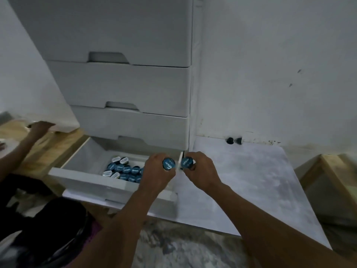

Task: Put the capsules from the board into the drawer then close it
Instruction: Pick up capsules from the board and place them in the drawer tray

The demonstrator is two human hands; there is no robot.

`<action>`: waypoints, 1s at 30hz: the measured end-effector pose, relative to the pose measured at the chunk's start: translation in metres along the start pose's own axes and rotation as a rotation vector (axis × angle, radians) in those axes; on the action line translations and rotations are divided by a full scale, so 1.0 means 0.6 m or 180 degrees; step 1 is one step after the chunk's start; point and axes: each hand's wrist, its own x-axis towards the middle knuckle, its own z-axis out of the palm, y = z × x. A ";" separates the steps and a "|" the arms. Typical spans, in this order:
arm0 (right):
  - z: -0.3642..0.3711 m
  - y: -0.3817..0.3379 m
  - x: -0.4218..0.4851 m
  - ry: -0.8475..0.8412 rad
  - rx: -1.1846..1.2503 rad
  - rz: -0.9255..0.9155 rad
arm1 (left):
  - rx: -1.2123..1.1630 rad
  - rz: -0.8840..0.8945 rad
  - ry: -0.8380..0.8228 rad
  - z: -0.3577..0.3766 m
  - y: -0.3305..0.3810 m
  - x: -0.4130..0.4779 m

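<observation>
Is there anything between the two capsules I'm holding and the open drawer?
Nothing visible blocks the left hand: its capsule is already over the drawer. The right hand holds its capsule just outside the drawer's right wall, which it must clear to drop in.

There is one view only, from a wide-angle camera worn on the person's head. It looks forward and steeply down. Both forearms enter from the bottom edge, at about 6 and 5 o'clock, and reach toward the centre, so the left hand (pixel 158 169) and right hand (pixel 201 171) sit close below the lens, near mid-frame. The drawer unit (pixel 119 89) fills the 12 o'clock part and leans, its straight edges bowed by the lens. Its open bottom drawer (pixel 87 176) lies toward 8 o'clock of centre, the white board (pixel 251 180) toward 3 o'clock. With a single camera, no second view overlaps it.
</observation>
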 end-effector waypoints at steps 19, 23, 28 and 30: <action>0.282 -0.179 0.074 0.0166 -0.0208 0.0502 | 0.0230 -0.0130 -0.0413 -0.238 -0.313 0.082; 0.304 -0.165 0.105 0.0021 -0.0299 0.0571 | 0.0266 -0.0032 -0.0728 -0.225 -0.338 0.116; 0.330 -0.130 0.158 -0.0133 -0.0212 0.0704 | 0.0234 -0.0203 -0.1013 -0.203 -0.356 0.162; 0.340 -0.119 0.175 -0.0215 -0.0229 0.0760 | 0.0347 -0.0206 -0.1113 -0.192 -0.358 0.174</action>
